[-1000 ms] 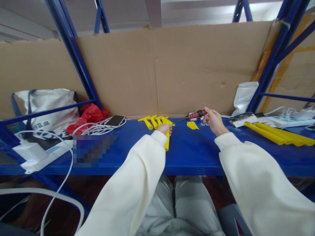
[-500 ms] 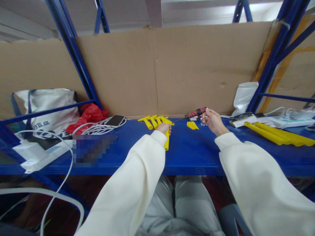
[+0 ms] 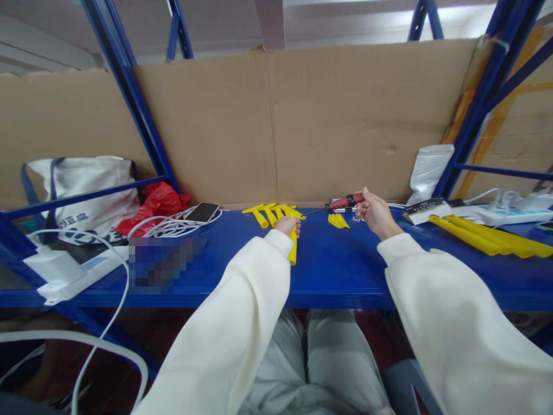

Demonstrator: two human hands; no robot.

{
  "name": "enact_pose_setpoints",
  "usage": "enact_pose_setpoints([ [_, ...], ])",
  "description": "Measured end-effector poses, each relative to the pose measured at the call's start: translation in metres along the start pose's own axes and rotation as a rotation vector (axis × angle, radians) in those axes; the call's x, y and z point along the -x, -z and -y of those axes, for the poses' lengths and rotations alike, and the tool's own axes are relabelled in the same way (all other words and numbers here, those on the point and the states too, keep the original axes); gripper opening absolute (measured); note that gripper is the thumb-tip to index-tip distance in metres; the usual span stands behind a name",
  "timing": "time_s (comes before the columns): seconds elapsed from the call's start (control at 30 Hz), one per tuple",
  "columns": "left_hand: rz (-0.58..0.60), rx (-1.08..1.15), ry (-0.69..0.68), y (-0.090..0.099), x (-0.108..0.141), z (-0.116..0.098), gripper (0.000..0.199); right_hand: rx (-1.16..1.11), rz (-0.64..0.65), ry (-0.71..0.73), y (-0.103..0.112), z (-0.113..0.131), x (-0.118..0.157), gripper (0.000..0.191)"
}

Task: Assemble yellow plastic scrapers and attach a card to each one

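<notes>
My left hand (image 3: 290,226) is closed around a yellow T-shaped piece (image 3: 293,253), whose tube sticks out below my fingers. My right hand (image 3: 377,212) grips the end of a screwdriver (image 3: 345,201) with a dark red and black handle. Its thin shaft points left, and the tip meets the yellow piece at my left hand; the exact contact is too small to make out. Several more yellow T-shaped pieces (image 3: 261,217) lie just behind my left hand. Between my hands are small flat yellow parts (image 3: 338,221), with small metal bits (image 3: 356,219) by my right fingers.
On the blue table (image 3: 337,271), long yellow tubes (image 3: 484,235) and a power strip (image 3: 514,215) lie to the right. Leftward are a phone (image 3: 203,212), coiled white cable (image 3: 173,227), a red plastic bag (image 3: 158,204) and a cloth bag (image 3: 90,190). Cardboard (image 3: 328,127) stands behind.
The screwdriver handle looks slightly turned and my right fingers have shifted a little at its end. My left hand and the yellow piece stay in place.
</notes>
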State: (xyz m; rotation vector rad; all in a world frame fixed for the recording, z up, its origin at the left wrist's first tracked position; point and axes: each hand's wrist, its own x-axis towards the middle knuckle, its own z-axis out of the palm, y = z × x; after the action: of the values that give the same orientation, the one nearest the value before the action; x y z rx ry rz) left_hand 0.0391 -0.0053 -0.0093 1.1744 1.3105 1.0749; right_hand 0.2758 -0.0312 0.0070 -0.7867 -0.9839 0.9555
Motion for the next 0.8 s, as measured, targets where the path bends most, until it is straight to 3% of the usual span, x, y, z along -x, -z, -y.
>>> enact_pose_setpoints([
  [0.27, 0.012, 0.009, 0.008, 0.000, 0.001, -0.001, 0.019, -0.004, 0.026, -0.013, -0.002, 0.001, 0.002, 0.037],
  [0.57, -0.001, 0.054, 0.068, -0.006, 0.020, -0.010, 0.025, -0.014, -0.121, -0.069, -0.005, 0.001, 0.002, 0.036],
  [0.8, -0.015, 0.069, 0.067, -0.006, 0.022, -0.011, 0.020, -0.036, -0.007, -0.079, -0.002, 0.003, 0.003, 0.027],
])
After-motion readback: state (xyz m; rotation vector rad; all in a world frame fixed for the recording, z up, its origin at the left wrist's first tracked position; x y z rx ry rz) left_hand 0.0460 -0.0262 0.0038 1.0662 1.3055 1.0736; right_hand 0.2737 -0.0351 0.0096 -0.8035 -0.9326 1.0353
